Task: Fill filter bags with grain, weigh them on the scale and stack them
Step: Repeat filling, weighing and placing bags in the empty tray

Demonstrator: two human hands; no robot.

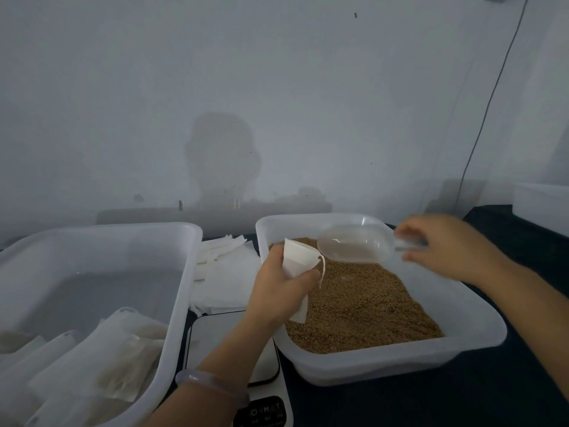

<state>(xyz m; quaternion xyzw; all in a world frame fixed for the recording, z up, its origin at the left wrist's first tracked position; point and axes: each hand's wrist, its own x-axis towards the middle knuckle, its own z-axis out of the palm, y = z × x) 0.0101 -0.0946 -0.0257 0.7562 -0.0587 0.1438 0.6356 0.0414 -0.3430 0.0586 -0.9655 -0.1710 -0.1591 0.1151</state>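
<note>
While the person's two hands work above them, two translucent white plastic tubs fill most of the view. One tub (181,272) lies to the left of the left hand (277,291) and holds a heap of filled filter bags (107,359), flat and pale. They overlap too much to count exactly. The other tub (400,362) sits under both hands and holds a bed of brown grain (369,303).

One white digital scale (212,337) lies under the left forearm, between the tubs. One loose pile of empty filter bags (224,278) lies just left of the left hand.

The right hand (446,245), blurred, curls around the handle of one clear plastic scoop (354,245), whose bowl hangs over the grain with its lip just beside the bag's mouth.

The left hand grips one filter bag (297,257) around its middle. The bag is white, papery and upright, its mouth open, with a drawstring (322,269) dangling on the side nearer the right hand. One pale bracelet (209,383) circles the left wrist.
</note>
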